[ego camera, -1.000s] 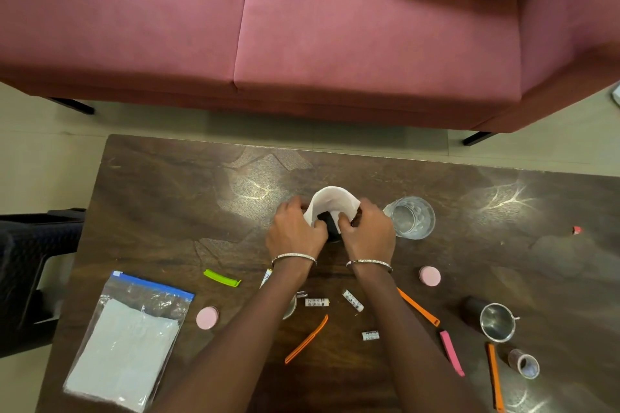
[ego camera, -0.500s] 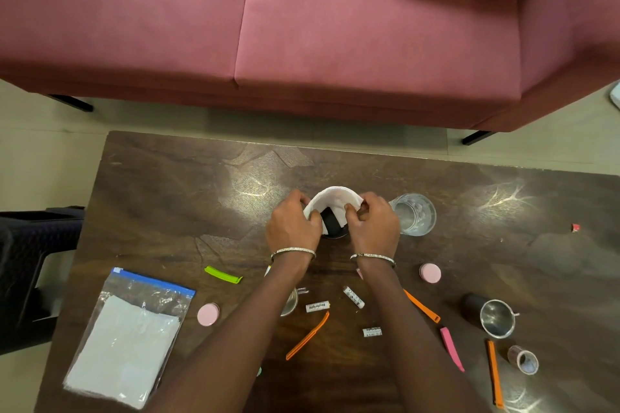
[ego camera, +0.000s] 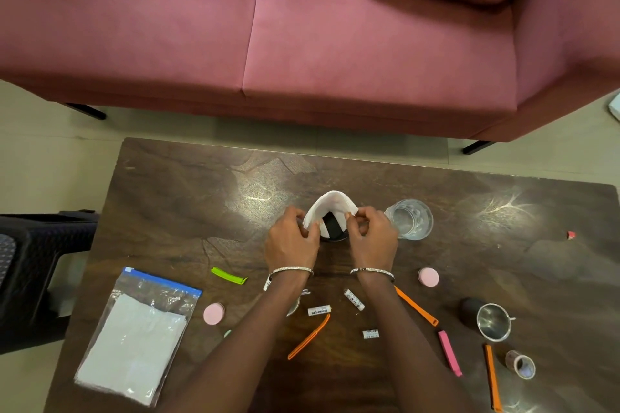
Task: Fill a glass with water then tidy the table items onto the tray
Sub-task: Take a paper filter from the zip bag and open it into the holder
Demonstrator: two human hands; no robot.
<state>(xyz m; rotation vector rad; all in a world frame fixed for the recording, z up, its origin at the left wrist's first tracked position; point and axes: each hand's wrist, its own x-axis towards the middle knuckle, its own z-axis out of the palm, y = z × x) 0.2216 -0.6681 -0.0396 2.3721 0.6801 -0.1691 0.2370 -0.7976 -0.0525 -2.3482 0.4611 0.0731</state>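
Table is carrying 1 glass, 1 white paper sheet, 1 zip bag, 1 tape roll. 5 clips are lying out: 3 orange clips, 1 pink clip, 1 green clip. 2 pink caps are showing, plus 3 white labelled tubes, poss. a 4th by the left wrist. 1 metal cup is standing in full view, poss. a 2nd peeking from under the left forearm. 2 hands are showing: left hand, right hand, 1 bracelet ea.

Your left hand and right hand are pinching a paper napkin mid-desk, with the glass standing just right of it. A zip bag is lying near-left, a steel cup and tape roll are sitting near-right, and a sofa is standing beyond.
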